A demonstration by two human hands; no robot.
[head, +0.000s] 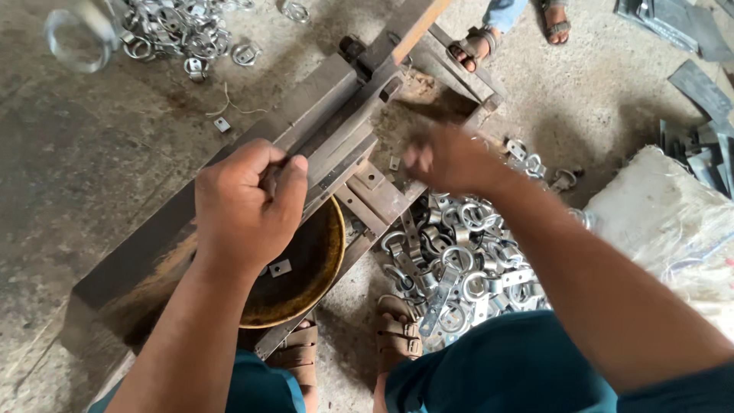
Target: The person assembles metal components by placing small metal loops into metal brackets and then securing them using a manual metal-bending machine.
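My left hand (pixel 248 203) is closed over the edge of a long grey metal press frame (pixel 321 115) that runs diagonally across the floor; what it pinches is hidden by the fingers. My right hand (pixel 447 159) is blurred, fingers drawn together, hovering just right of the frame above a heap of shiny metal ring clamps (pixel 451 260). Whether it holds a piece I cannot tell. Below the frame sits a rusty round pan (pixel 321 268) with a small flat metal plate (pixel 280 268) in it.
A second heap of ring clamps (pixel 180 30) lies at the top left. Another person's sandalled feet (pixel 478 44) stand at the top. A white woven sack (pixel 673 222) lies at the right, dark metal strips (pixel 703 92) beyond it. My own sandalled feet (pixel 397 336) are at the bottom.
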